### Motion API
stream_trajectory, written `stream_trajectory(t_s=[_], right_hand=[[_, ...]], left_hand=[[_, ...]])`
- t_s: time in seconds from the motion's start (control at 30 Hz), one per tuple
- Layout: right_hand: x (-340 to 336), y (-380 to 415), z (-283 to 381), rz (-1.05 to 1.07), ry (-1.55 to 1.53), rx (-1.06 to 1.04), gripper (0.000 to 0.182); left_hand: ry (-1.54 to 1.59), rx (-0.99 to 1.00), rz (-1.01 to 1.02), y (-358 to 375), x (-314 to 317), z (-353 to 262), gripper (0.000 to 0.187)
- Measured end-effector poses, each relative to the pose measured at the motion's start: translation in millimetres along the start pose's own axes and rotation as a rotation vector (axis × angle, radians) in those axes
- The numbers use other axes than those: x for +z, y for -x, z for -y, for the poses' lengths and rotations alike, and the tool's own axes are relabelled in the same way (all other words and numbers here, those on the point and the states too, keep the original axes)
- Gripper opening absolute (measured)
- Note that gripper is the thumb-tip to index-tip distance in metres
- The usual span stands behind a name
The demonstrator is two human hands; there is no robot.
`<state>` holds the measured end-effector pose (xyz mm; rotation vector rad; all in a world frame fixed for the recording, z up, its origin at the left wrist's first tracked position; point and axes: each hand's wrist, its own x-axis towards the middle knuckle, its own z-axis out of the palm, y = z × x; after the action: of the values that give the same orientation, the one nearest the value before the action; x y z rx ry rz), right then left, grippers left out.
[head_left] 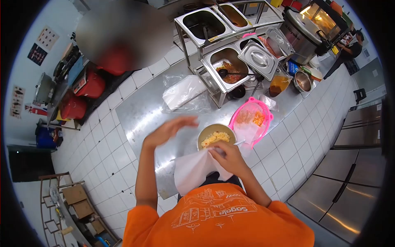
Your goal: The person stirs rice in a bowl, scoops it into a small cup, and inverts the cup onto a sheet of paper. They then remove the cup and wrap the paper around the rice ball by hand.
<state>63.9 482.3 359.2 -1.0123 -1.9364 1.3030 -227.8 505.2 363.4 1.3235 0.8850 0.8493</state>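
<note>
My right hand [228,158] is closed on a white sheet of paper [193,171], which hangs down toward my orange shirt. Just beyond that hand a round metal bowl [217,137] of yellow food rests on the steel counter [140,111]. A thin white handle [239,143] sticks out at the bowl's right rim. My left hand [170,128] hovers over the counter to the left of the bowl, fingers spread, holding nothing.
A pink basket [252,118] with orange food stands right of the bowl. Clear plastic bags [183,94] lie behind. A rack of steel food pans [230,61] and a large cooker [302,31] stand farther back. Another person [349,49] stands far right.
</note>
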Motion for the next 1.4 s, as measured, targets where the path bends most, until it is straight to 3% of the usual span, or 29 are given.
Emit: stream_trajectory(t_s=[0.03, 0.1, 0.13, 0.2, 0.23, 0.3, 0.37, 0.43, 0.63, 0.7, 0.77, 0.87, 0.9, 1.03, 1.1, 1.2, 1.3, 1.33, 1.4], right_hand=[[10.0, -14.6, -3.5, -0.04, 0.021, -0.108, 0.019], [27.1, -47.1, 5.8, 0.05, -0.017, -0.117, 0.019], [37.6, -65.3, 9.4, 0.074, -0.013, -0.217, 0.018], [64.1, -93.3, 18.0, 0.064, -0.002, -0.429, 0.015], [73.9, -101.9, 22.4, 0.024, 0.007, -0.552, 0.014], [73.3, -101.6, 50.2, 0.036, 0.149, -0.791, 0.013], [80.1, -90.6, 56.3, 0.065, 0.242, -0.974, 0.012], [97.7, -73.1, 41.5, 0.096, 0.286, -1.123, 0.013], [169.9, -10.6, -95.2, 0.459, 0.43, -0.721, 0.013], [179.9, 10.2, -129.9, 0.551, 0.444, -0.623, 0.015], [178.6, 28.4, -147.3, 0.649, 0.459, -0.524, 0.019], [176.4, 35.0, -122.7, 0.634, 0.573, -0.357, 0.024], [187.1, 33.0, -128.5, 0.569, 0.595, -0.388, 0.027], [231.4, 12.9, -146.4, 0.288, 0.719, -0.53, 0.043], [234.6, 10.5, -151.6, 0.202, 0.763, -0.486, 0.054], [245.1, 12.5, -182.6, 0.303, 0.786, -0.283, 0.069], [222.5, 10.8, -134.2, 0.464, 0.455, 0.024, 0.069], [212.0, 10.2, -130.7, 0.294, 0.538, -0.127, 0.061], [153.1, -3.3, -126.3, 0.225, 0.213, -0.085, 0.046]], left_hand=[[0.001, 0.078, 0.063, 33.4, 13.9, -22.7, 0.057], [-0.441, -0.162, -0.147, 74.4, 34.5, -50.1, 0.05], [-0.657, -0.273, -0.257, 88.0, 41.0, -54.2, 0.048], [-0.82, -0.202, -0.53, 115.9, 25.6, -32.5, 0.036], [-0.948, -0.147, -0.581, 130.9, 19.9, -39.5, 0.018], [-1.115, 0.067, -0.916, 159.9, 17.1, -47.1, 0.025], [-1.322, 0.124, -1.128, 192.6, 29.7, -53.9, 0.031], [-1.384, 0.17, -1.114, 224.7, 44.6, -32.0, 0.032], [-1.12, -0.095, -0.941, 265.4, 83.4, 130.1, 0.037], [-1.086, -0.167, -0.797, 284.2, 86.6, 196.9, 0.043], [-1.113, -0.29, -0.653, 292.9, 101.6, 206.3, 0.044], [-1.103, -0.518, -0.526, 282.9, 110.4, 187.7, 0.051], [-1.089, -0.61, -0.503, 277.8, 112.4, 179.7, 0.056], [-1.007, -0.295, -0.822, 231.9, 85.3, 237.0, 0.077], [-1.126, -0.375, -0.706, 205.6, 83.1, 250.5, 0.085], [-1.27, -0.436, -0.52, 206.9, 81.5, 251.3, 0.093], [-1.311, -0.482, -0.362, 228.4, 65.6, 245.0, 0.1], [-1.313, -0.481, -0.313, 236.6, 58.9, 244.3, 0.101], [-1.297, -0.474, -0.269, 247.2, 47.0, 246.2, 0.105]])
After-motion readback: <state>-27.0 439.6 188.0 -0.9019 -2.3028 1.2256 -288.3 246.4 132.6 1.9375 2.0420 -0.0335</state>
